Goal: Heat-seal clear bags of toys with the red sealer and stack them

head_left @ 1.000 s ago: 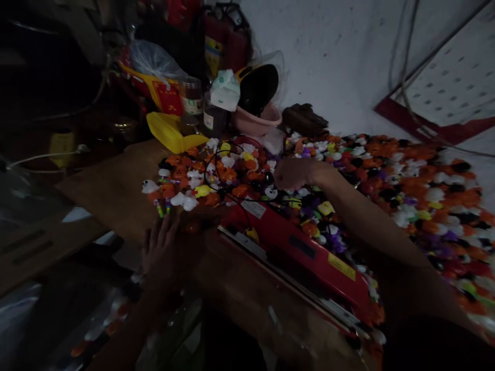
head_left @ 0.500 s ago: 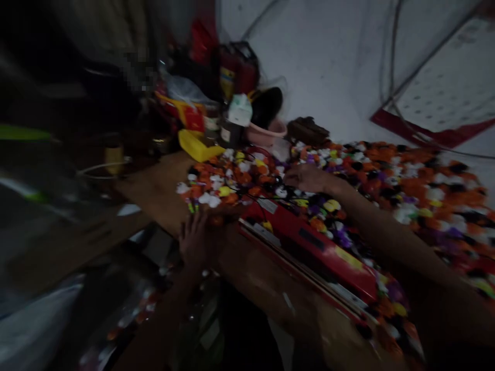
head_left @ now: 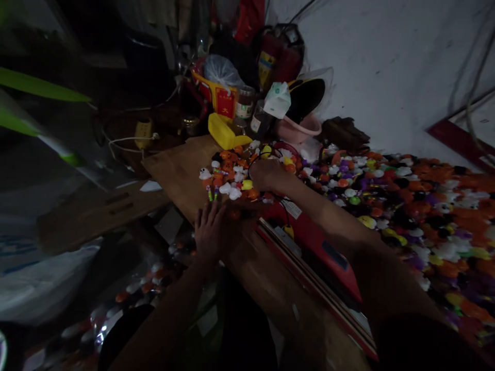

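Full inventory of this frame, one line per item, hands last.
small plastic toy figures: too many to count, orange, white, purple, yellow, heaped across the table
wooden board: one, brown, table's left end
flat red device: one, under the right forearm
yellow plastic container: one, behind the board
pink plastic basin: one, at the wall
left hand: flat on the board edge
right hand: in the toy pile, grip unclear

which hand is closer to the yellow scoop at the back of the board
Right. The right hand rests on the toy pile, just in front of the yellow scoop. The left hand lies flat at the board's near edge, farther away.
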Motion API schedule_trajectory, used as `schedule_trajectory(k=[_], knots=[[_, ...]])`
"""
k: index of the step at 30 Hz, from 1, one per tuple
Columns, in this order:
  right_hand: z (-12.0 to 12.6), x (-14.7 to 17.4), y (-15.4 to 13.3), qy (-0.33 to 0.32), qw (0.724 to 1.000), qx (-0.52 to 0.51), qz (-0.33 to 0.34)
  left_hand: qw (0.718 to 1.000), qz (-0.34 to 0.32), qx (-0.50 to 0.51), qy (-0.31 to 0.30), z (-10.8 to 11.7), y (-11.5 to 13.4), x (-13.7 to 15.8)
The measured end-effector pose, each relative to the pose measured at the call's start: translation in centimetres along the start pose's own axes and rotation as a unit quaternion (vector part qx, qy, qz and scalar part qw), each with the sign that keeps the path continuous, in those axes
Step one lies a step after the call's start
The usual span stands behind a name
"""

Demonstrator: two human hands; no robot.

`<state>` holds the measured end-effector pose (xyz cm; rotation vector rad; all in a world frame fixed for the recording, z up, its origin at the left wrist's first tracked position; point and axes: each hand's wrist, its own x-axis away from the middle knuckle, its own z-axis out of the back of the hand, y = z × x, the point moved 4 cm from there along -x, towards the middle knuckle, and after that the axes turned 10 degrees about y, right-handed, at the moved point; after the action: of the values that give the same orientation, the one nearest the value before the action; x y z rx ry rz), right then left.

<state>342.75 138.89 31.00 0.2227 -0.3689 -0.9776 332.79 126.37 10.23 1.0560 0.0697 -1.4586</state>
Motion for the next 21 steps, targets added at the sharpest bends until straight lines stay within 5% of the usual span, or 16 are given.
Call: schedule_trajectory(k=[3, 11, 15, 21], knots=[[-1.3, 1.3, 0.6, -0.036, 0.997, -0.011, 0.062, 1.0, -0.003, 0.011, 0.013, 0.2, 0.0, -0.1], [-2.7, 3.1, 7.7, -0.024, 0.996, 0.053, -0.062, 0.999, -0.031, 0.016, 0.041, 0.2, 0.0, 0.1], [-3.2, 3.1, 7.3, -0.042, 0.996, 0.072, -0.045, 0.998, -0.03, 0.02, 0.042, 0.3, 0.1, 0.2], [-5.2, 1.6, 6.4, 0.025, 0.999, 0.034, 0.018, 1.0, -0.019, 0.016, 0.019, 0.6, 0.3, 0.0]])
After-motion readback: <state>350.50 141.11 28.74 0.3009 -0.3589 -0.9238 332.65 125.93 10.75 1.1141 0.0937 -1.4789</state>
